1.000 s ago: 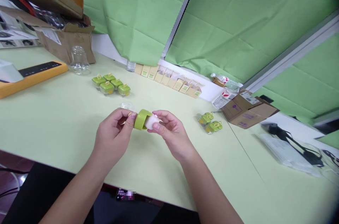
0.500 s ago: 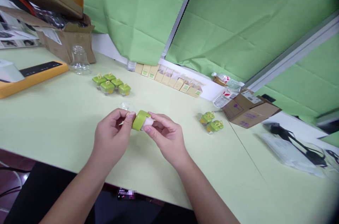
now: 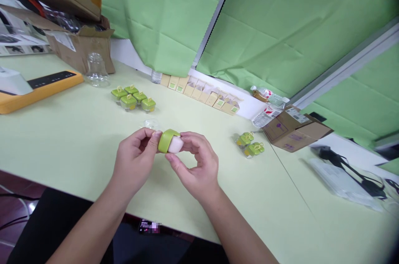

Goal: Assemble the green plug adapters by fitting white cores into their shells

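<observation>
Between my two hands is a green lid with a smooth white insert sticking out of its open side, facing right. My left hand pinches the closed end of the lid between thumb and fingers; the part inside its grip is hidden. On the other side, my right hand curls around the piece, its thumb at the lid's lower edge and its fingertips against the white insert. A clear plastic cup sits on the table just behind my left hand, partly covered by it.
Several green-lidded clear jars stand back left, more jars to the right. Small cartons line the wall. A cardboard box, plastic bottles, a clear dome and a yellow device surround the work area.
The right thumb has slid off the white insert to the lid's lower edge, and the right fingers have shifted around it. More of the white insert shows now.
</observation>
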{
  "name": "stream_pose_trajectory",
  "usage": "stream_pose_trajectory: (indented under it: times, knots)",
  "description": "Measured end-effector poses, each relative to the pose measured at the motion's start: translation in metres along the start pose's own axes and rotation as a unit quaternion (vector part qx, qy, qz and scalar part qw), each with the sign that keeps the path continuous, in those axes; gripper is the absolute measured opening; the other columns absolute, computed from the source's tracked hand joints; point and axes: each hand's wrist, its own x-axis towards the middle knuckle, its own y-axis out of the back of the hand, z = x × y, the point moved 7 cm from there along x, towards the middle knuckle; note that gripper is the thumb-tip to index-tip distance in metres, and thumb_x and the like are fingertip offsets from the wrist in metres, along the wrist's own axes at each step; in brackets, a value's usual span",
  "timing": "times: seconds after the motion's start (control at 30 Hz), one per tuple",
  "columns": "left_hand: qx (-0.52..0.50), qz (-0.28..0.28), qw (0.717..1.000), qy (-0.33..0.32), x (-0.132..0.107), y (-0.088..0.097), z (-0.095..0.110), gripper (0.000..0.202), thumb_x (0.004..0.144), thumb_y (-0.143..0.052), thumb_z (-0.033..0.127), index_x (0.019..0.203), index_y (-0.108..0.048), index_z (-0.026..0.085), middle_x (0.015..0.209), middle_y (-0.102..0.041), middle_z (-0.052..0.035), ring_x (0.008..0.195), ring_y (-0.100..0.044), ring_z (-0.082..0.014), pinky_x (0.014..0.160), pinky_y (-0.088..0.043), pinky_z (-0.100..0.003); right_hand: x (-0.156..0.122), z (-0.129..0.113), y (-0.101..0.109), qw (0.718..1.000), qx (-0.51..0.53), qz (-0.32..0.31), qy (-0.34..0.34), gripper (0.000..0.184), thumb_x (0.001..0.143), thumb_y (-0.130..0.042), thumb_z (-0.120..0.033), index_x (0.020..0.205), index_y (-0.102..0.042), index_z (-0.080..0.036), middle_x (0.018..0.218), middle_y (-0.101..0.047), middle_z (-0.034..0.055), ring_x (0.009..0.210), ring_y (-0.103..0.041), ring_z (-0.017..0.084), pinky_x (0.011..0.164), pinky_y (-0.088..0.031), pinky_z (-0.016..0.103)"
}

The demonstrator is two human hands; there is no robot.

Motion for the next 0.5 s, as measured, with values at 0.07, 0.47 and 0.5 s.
stream_pose_trajectory:
  times: [0.07,0.47,0.5]
  knots:
    - [-0.014,-0.002,1.000,0.004,-0.0001,-0.0001,-0.0007,0.029,0.087,-0.065,0.046,0.085,-0.066,0.016,0.079,-0.068,-0.0023,0.071,-0.063,-0.0149,0.068,-0.054,-0.026,0.0008,-0.0021,-0.0014,1.000,-0.015,-0.006,0.015,0.053,0.077,-0.081,-0.020,0.124,-0.060,-0.033,0.120,-0.064,0.0075,0.109,-0.064,0.024,0.083,-0.065,0.040]
    - [0.003,-0.012,1.000,-0.017,-0.0010,0.0004,0.0036,0.028,0.089,-0.064,0.042,0.078,-0.062,0.016,0.072,-0.060,0.0007,0.068,-0.056,-0.0116,0.064,-0.048,-0.022,0.0041,-0.0069,-0.0005,0.998,-0.046,0.003,0.040,0.044,0.080,-0.078,-0.016,0.120,-0.064,-0.028,0.111,-0.067,0.0066,0.097,-0.068,0.020,0.077,-0.068,0.034]
    - [0.004,-0.012,1.000,-0.018,-0.0008,0.0008,0.0030,0.028,0.089,-0.064,0.042,0.078,-0.062,0.016,0.072,-0.060,0.0008,0.068,-0.056,-0.0115,0.064,-0.048,-0.022,0.0043,-0.0077,-0.0004,0.998,-0.043,0.004,0.044,0.044,0.080,-0.078,-0.016,0.120,-0.064,-0.027,0.111,-0.067,0.0064,0.096,-0.068,0.019,0.076,-0.068,0.033]
